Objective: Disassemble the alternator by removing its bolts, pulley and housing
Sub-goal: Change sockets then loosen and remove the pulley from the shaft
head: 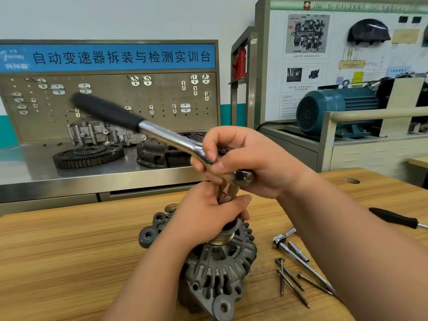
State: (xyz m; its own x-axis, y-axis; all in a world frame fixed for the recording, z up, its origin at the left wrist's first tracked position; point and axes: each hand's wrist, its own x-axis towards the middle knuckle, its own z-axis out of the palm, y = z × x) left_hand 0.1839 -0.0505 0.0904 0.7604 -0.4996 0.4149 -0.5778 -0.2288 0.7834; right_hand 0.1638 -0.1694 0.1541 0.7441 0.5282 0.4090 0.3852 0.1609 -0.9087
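Wooden table (pixel 69 251), bolts (pixel 289 279) beside alternator (pixel 220 269) — left fingers (pixel 238 201) grip socket (pixel 228 193), right fingers (pixel 215 140) grip ratchet (pixel 159 133).

Matt, rough-cast grey metal for the alternator housing (pixel 220 274); dull ribbed metal on the pulley (pixel 223 239). Mirror-bright chrome along the ratchet (pixel 166 135) and socket (pixel 225 191), with a matt black rubbery handle (pixel 106 110). Dark, dull steel bolts (pixel 294 289) on a smooth, grained wooden desk (pixel 69 251).
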